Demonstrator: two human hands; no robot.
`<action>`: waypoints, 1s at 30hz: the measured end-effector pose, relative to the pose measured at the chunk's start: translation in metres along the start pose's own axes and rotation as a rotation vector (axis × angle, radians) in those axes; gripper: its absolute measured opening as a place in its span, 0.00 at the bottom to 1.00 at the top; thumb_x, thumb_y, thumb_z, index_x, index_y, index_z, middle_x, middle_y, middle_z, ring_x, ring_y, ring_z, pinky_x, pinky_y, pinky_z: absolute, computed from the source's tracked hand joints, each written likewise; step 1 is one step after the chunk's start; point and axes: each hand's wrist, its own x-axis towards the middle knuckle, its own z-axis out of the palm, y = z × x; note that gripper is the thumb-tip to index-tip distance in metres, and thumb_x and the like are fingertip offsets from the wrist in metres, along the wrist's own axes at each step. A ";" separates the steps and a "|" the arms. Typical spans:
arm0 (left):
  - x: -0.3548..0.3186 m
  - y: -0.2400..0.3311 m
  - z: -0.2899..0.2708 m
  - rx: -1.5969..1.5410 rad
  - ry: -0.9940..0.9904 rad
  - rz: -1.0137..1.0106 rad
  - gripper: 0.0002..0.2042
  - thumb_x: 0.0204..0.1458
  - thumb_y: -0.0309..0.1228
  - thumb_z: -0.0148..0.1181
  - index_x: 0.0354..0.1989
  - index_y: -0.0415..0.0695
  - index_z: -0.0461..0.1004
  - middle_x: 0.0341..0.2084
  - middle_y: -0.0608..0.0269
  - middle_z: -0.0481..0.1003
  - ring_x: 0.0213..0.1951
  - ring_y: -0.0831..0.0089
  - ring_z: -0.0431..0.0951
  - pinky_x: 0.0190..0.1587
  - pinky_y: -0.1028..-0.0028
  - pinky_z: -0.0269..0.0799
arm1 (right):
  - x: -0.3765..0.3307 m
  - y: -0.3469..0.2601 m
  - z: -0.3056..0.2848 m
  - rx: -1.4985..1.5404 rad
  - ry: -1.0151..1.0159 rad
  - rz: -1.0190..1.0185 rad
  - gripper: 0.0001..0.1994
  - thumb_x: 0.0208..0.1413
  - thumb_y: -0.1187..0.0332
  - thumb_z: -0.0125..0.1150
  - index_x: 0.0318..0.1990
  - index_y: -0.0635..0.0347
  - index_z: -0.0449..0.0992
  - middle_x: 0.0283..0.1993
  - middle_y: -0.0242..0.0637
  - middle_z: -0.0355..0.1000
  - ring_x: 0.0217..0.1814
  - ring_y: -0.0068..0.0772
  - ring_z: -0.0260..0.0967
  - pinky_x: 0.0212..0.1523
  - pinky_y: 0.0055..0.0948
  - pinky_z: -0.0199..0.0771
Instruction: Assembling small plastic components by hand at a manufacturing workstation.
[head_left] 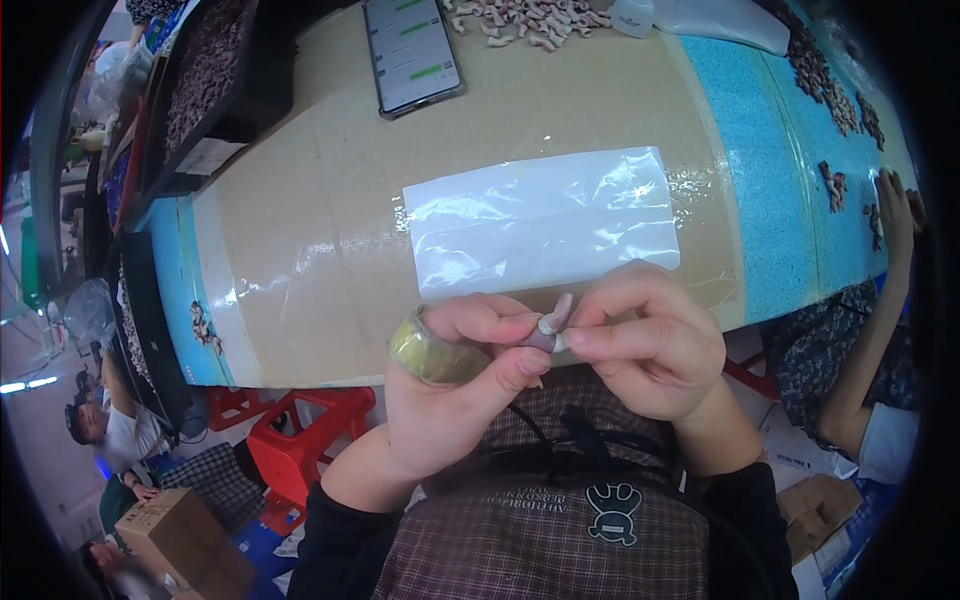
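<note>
Just past the table's near edge, my two hands meet around a small pinkish-grey piece [541, 340] with white parts. My left hand [450, 400] pinches it between thumb and fingers. A shiny yellow-green band [432, 352] wraps part of that hand. My right hand [655, 345] is closed, its thumb and forefinger pinching the piece's white end. What exactly the piece is cannot be made out. Beyond the hands, a glossy white sheet [545, 215] lies flat on the tan tabletop [320, 220].
Small pink-and-white pieces [545, 20] are heaped at the far side, beside a phone [415, 55] and a white bottle [720, 22]. A black bin [215, 90] of dark pieces stands far left. Another person's hand [895, 215] rests at right, near small clusters. Red stools [305, 430] stand lower left.
</note>
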 end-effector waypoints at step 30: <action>-0.038 0.014 -0.068 0.028 0.091 0.262 0.08 0.54 0.21 0.58 0.42 0.39 0.74 0.37 0.61 0.76 0.41 0.74 0.76 0.45 0.75 0.72 | 0.014 -0.030 0.076 -0.241 -0.099 0.131 0.14 0.57 0.64 0.60 0.44 0.67 0.72 0.43 0.46 0.69 0.40 0.35 0.66 0.41 0.31 0.67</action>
